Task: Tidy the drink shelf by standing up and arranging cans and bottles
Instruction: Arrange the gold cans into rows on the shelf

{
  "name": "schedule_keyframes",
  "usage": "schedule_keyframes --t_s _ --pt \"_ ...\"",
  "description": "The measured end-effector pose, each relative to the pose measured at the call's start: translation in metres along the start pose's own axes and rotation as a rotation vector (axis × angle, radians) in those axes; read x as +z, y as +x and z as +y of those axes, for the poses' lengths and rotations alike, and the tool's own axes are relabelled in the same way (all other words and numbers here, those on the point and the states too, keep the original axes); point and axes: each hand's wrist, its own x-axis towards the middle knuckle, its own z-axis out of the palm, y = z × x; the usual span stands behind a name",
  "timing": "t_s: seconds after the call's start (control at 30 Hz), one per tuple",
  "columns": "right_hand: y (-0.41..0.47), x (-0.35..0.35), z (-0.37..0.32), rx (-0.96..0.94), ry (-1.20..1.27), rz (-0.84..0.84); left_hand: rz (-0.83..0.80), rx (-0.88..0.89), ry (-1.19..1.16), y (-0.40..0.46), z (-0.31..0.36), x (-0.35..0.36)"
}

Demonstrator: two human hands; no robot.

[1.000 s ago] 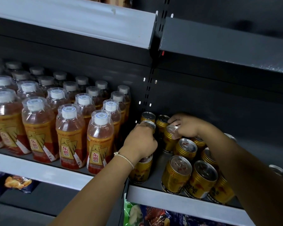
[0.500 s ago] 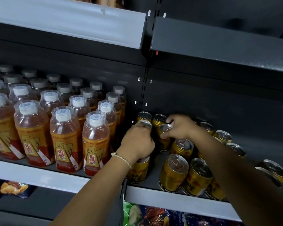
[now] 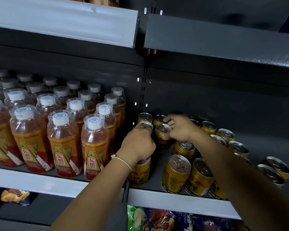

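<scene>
Nearest the aisle, along the shelf edge (image 3: 173, 198), three gold Red Bull cans (image 3: 176, 174) stand upright in the front row, one at the left divider under the left wrist and two side by side further right. They look settled and need no attention.

Just behind them, the left hand (image 3: 138, 145) is curled over a can in the left column (image 3: 145, 125), of which only part of the lid shows past the knuckles. The fingers themselves are hidden, so the grip is judged rather than confirmed. The right hand (image 3: 178, 127) reaches in from the right and pinches the rim of the second-column can (image 3: 163, 130) between thumb and fingers. That can stands upright, just beside the one under the left hand.

Judgement: the step in hand is closing these two cans up into straight columns against the divider. To do it well, the cans should be slid on their bases rather than lifted, kept vertical, and pressed back until they meet the rear cans (image 3: 144, 117) at the back panel. The right forearm crosses above several standing cans; it should stay raised, or it may knock them.

Further right, a diagonal run of cans (image 3: 226, 134) is loosely spaced, and two cans at the far right (image 3: 274, 172) appear tilted or lying down. These remain to be stood and aligned.

The bottles (image 3: 94, 144) on the left bay are upright in orderly rows.
</scene>
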Motion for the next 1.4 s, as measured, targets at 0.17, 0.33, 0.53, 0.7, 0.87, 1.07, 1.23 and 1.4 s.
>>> schedule_keyframes --t_s 0.17,0.33,0.53,0.7,0.87,1.07,1.23,1.4 --pt "0.000 0.000 -0.002 -0.030 -0.096 0.062 0.003 -0.001 0.003 0.000 0.000 0.000" --pt "0.000 0.005 -0.002 -0.010 -0.086 0.105 0.003 -0.001 -0.005 0.001 0.000 0.000" --pt "-0.006 0.002 -0.003 0.001 -0.122 0.057 -0.013 0.006 0.009 -0.001 0.001 -0.001" --pt "-0.021 -0.024 -0.010 0.003 -0.069 0.043 0.001 -0.009 0.002 -0.003 0.002 -0.004" --pt "-0.046 -0.057 -0.011 0.048 -0.270 -0.194 0.078 0.063 0.007 -0.004 0.006 -0.006" --pt "-0.059 -0.044 -0.008 0.028 -0.474 -0.247 0.010 0.056 -0.043 -0.006 0.001 -0.016" --pt "-0.058 -0.040 -0.002 0.026 -0.305 -0.137 0.005 0.019 -0.134 -0.016 -0.007 -0.012" --pt "-0.050 -0.036 -0.004 0.079 -0.085 -0.116 -0.008 0.020 -0.180 -0.024 -0.011 -0.005"
